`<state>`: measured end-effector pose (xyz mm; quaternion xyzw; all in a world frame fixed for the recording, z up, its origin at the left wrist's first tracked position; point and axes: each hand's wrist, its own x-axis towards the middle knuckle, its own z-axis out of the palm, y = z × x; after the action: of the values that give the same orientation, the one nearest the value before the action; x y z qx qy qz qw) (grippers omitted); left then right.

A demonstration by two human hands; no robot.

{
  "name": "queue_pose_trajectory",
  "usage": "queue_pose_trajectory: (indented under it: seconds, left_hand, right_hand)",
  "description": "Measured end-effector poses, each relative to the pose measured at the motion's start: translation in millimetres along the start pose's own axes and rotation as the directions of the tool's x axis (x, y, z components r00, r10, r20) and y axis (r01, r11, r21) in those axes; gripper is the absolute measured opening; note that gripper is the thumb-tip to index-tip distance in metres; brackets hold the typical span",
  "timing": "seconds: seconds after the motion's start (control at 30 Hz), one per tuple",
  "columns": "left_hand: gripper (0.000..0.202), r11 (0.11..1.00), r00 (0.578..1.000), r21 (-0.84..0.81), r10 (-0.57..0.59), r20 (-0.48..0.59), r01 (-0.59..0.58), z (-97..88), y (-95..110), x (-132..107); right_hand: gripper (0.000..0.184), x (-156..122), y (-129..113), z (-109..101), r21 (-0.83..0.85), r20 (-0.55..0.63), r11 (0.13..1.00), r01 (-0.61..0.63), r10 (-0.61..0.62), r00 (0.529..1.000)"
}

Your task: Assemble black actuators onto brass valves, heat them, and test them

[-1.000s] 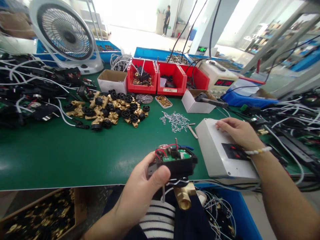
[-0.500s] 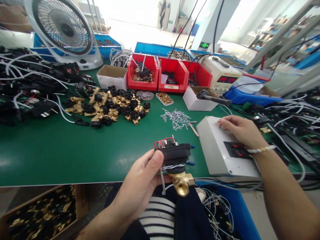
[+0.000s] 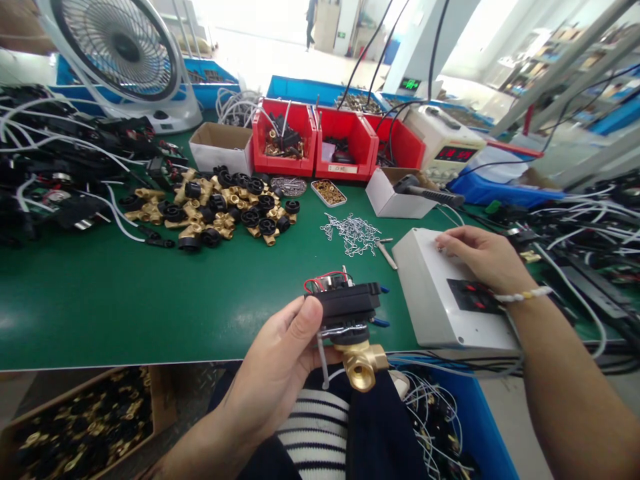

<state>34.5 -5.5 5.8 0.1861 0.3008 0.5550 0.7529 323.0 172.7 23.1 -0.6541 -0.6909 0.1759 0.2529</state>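
My left hand [image 3: 283, 357] is closed around a valve assembly [image 3: 347, 320]: a black housing with red wires on top and a brass valve body [image 3: 361, 365] underneath, held over the table's front edge. My right hand [image 3: 483, 257] rests on a white box [image 3: 435, 300] with red switches on a black panel; its fingers lie flat on the box's top near the far edge. A beaded bracelet sits on that wrist.
A green mat [image 3: 125, 300] covers the table. A heap of brass and black fittings [image 3: 220, 210], metal clips [image 3: 353, 233], red bins [image 3: 320, 147], small cardboard boxes, a fan [image 3: 120, 53], a power supply [image 3: 445, 143] and tangled cables surround it. Crates of parts stand below the table's front edge.
My left hand has tilted the valve assembly upright, so the circuit board on top has turned away and the brass body shows more. My right hand stays on the white box.
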Motion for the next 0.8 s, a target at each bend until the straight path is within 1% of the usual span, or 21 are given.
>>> queue_pose_trajectory:
  seconds: [0.23,0.33,0.4,0.47,0.53,0.6,0.7,0.8]
  left_hand:
    - [0.042,1.000,1.000,-0.011,0.004,-0.011,-0.004,2.0,0.8,-2.7]
    - [0.041,0.998,0.997,0.005,0.059,-0.053,-0.058,3.1,1.9,-1.3]
    - [0.037,0.997,0.994,-0.022,0.070,-0.088,-0.072,2.9,2.4,0.1]
    - [0.031,0.995,0.995,-0.094,0.017,-0.100,-0.026,2.6,2.9,1.1]
    - [0.029,0.984,0.995,-0.174,-0.062,-0.072,0.049,2.9,3.3,1.4]
    - [0.031,0.967,0.993,-0.234,-0.109,-0.038,0.097,3.9,3.8,1.5]
    - [0.033,0.955,0.993,-0.273,-0.118,0.000,0.113,5.1,4.3,2.0]
    - [0.036,0.956,0.993,-0.270,-0.115,0.005,0.112,5.0,4.5,2.4]
  right_hand:
    - [0.046,0.1,3.6,0.4,-0.001,-0.009,1.000,0.016,-0.016,1.000]
    - [0.047,0.2,3.7,0.5,0.003,-0.015,1.000,0.014,-0.014,1.000]
    - [0.050,0.0,2.3,0.3,0.008,-0.015,1.000,0.009,-0.009,1.000]
    - [0.052,-0.6,0.1,-0.1,0.012,-0.011,1.000,0.002,-0.002,1.000]
    - [0.053,-1.3,-2.2,-0.5,0.013,-0.007,1.000,-0.008,0.008,1.000]
    - [0.053,-1.9,-3.8,-0.7,0.013,-0.007,1.000,-0.019,0.019,1.000]
    - [0.052,-1.8,-4.8,-0.5,0.015,-0.009,0.999,-0.036,0.036,0.999]
    - [0.053,-1.3,-5.2,0.2,0.018,-0.007,0.998,-0.052,0.052,0.999]
